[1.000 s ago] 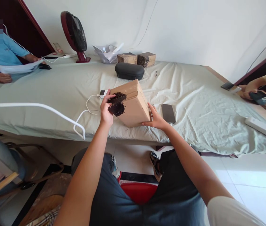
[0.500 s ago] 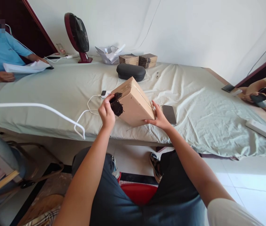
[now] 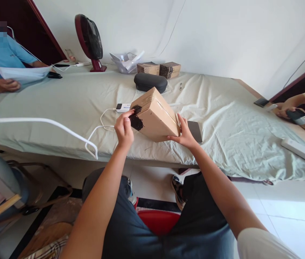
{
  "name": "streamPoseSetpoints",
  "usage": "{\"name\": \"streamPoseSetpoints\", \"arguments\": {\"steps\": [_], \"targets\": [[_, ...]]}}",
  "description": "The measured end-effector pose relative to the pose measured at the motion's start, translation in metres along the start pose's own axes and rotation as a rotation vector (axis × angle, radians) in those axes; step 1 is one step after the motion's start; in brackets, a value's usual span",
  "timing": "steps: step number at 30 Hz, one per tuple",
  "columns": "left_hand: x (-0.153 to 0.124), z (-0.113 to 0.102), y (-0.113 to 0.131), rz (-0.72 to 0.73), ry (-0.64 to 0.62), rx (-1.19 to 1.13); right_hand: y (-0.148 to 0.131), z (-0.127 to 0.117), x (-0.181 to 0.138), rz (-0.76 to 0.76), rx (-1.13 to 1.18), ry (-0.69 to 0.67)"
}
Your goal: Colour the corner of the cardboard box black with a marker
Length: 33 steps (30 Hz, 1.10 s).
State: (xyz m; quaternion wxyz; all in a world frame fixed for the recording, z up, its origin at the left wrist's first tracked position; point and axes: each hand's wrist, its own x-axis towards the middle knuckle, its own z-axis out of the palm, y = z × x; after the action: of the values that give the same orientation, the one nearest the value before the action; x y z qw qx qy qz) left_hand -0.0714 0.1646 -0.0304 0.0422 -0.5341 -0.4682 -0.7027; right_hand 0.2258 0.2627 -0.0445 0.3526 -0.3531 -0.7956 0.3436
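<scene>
Between my two hands a brown cardboard box (image 3: 155, 120) is held tilted above the cloth-covered table (image 3: 217, 108). Black scribbled patches mark its left side. My left hand (image 3: 124, 130) has its fingers closed at the box's left corner, beside the black patch. At the right end, my right hand (image 3: 184, 133) grips the box with thumb below and fingers on the far side. Behind the box lies a black zip case (image 3: 150, 83). A dark flat phone-like slab (image 3: 194, 131) rests just right of my right hand.
Two small cardboard boxes (image 3: 170, 69) and a plastic bag (image 3: 126, 64) sit by the wall, near a fan (image 3: 90, 39). A white power bank-like device (image 3: 123, 107) with a cable lies left. People sit at both sides; one holds papers (image 3: 24, 75). A white cable (image 3: 39, 121) crosses the left foreground.
The box has turned slightly and shifted a little to the right with both my hands on it. At left, the other person's papers have moved left.
</scene>
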Motion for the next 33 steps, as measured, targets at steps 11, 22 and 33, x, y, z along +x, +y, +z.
{"name": "streamPoseSetpoints", "arguments": {"steps": [11,22,33], "targets": [[0.004,-0.0001,-0.001,-0.001,-0.029,0.073,0.0011,-0.0027,-0.0005,-0.049,-0.019,0.009],[0.0041,0.0002,-0.0032,0.013,-0.019,0.105,0.0029,-0.0058,-0.0009,-0.081,-0.031,0.007],[0.0029,-0.0008,-0.0001,0.04,-0.017,0.135,0.0061,-0.0065,-0.0009,-0.102,-0.029,0.031]]}}
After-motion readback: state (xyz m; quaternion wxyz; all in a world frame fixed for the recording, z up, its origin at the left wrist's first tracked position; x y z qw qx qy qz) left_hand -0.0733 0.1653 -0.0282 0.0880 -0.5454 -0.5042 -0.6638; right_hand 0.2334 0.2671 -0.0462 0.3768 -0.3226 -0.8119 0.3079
